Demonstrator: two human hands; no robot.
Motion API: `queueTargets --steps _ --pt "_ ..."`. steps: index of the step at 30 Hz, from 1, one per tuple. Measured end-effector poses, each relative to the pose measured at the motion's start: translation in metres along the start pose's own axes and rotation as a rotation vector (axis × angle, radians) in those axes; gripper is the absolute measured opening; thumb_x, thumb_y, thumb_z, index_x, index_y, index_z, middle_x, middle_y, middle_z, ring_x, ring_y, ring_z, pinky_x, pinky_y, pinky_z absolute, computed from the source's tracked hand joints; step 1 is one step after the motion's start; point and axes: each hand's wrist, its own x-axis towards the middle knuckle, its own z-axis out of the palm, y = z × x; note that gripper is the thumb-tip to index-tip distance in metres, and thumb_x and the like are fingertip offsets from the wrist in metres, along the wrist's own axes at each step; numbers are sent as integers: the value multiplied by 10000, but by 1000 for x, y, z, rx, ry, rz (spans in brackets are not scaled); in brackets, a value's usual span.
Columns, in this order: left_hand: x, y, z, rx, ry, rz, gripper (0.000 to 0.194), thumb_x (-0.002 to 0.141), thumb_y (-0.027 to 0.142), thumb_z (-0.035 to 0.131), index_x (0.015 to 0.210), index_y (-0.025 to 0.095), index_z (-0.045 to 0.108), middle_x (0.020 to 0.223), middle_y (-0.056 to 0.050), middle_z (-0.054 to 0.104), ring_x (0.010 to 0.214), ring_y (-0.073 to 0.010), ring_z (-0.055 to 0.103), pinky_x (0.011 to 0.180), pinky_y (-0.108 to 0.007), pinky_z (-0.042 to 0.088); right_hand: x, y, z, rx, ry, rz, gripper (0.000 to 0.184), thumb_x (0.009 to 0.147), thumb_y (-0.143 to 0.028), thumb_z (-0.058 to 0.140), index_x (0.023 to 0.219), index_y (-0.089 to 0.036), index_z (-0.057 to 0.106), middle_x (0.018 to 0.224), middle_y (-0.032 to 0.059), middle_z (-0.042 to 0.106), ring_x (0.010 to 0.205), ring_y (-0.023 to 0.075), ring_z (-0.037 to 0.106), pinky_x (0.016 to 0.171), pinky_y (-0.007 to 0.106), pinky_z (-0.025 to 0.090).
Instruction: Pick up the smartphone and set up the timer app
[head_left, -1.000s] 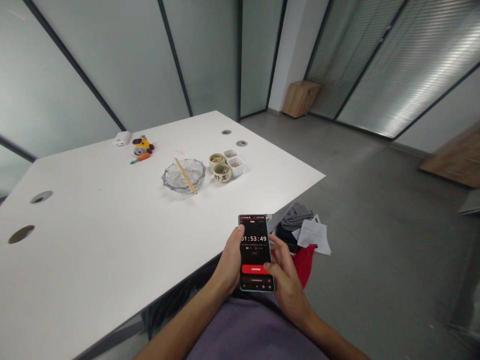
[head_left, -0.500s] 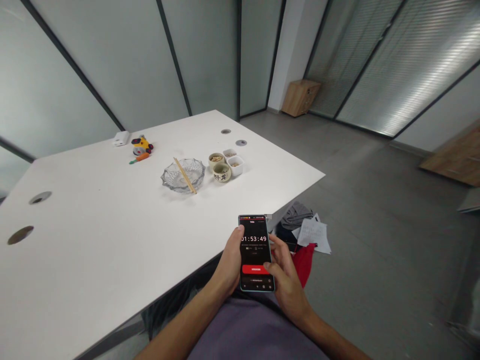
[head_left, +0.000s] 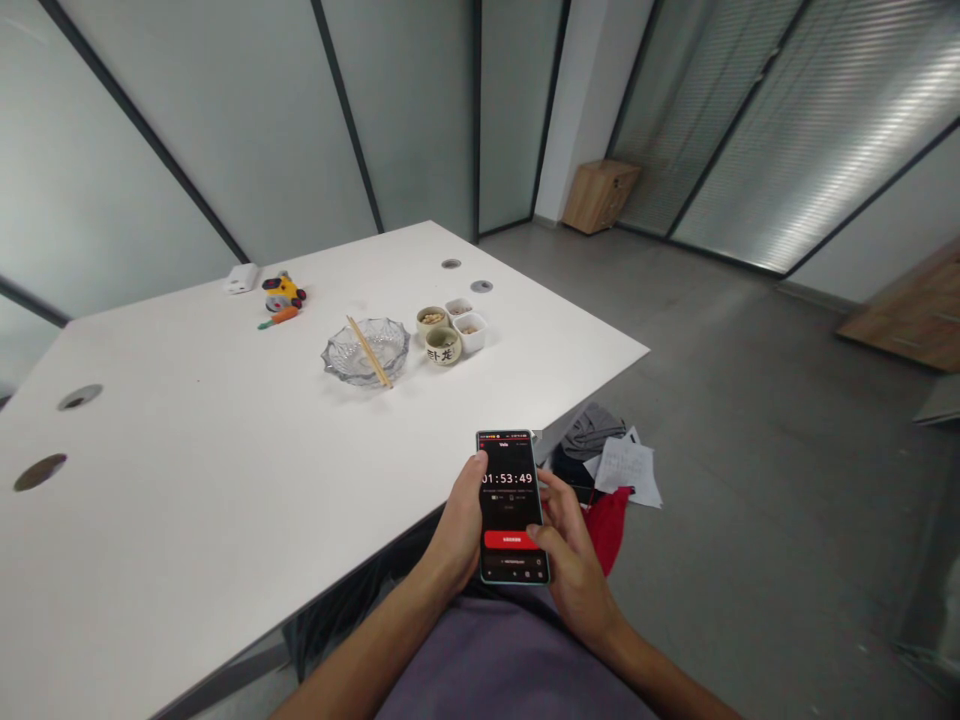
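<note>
frosted glass panels [head_left: 97,200] back your white table [head_left: 225,450], where a scalloped glass bowl [head_left: 343,368] bears wooden chopsticks [head_left: 370,352]. your left hand [head_left: 457,525] is clamped on the smartphone [head_left: 511,508], held by the table's near edge; your right hand [head_left: 574,555] grips its right side. beyond, a wooden cabinet [head_left: 600,197] stands on grey floor [head_left: 720,340] near slatted blinds [head_left: 840,130].

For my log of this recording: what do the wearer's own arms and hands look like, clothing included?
The left hand and right hand wear no gloves. No sleeve, watch or bracelet shows on the left forearm or right forearm. A muted purple garment covers the torso. Some fingers are partly hidden.
</note>
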Motion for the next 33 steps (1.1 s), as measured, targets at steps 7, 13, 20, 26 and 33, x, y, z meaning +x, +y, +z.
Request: queueTargets --steps 7,13,20,26,33 --pt "0 0 -1 -5 -9 -9 638 743 736 859 988 154 762 958 -84 802 1005 -312 747 959 -414 566 -1 -1 -1 1 4 4 588 837 -308 681 1410 -322 548 1352 55 701 1262 285 667 1047 462 554" --pt "0 -1 -1 -10 -17 -16 623 759 730 851 982 155 761 955 -88 799 1004 -311 747 965 -417 566 0 -1 -1 -11 7 -11 586 839 -313 681 1410 -326 552 1322 54 711 1238 288 676 1022 459 567" --pt "0 -1 -1 -6 -9 -8 631 748 729 858 992 154 769 972 -90 800 1024 -312 739 981 -414 561 0 2 -1 -6 3 -13 580 851 -287 669 1419 -317 556 1330 57 713 1244 289 674 1038 458 559" --pt "-1 0 0 -7 -12 -7 635 737 733 863 983 156 762 946 -85 798 1001 -315 739 963 -424 567 0 3 -2 6 1 -15 568 854 -285 675 1408 -319 556 1325 54 714 1241 284 678 1046 459 557" --pt "-1 -2 0 -4 12 -5 638 724 730 869 987 157 766 943 -76 797 976 -301 732 951 -411 560 0 3 -2 15 5 1 570 855 -290 675 1411 -318 552 1360 59 702 1254 285 671 1046 455 552"
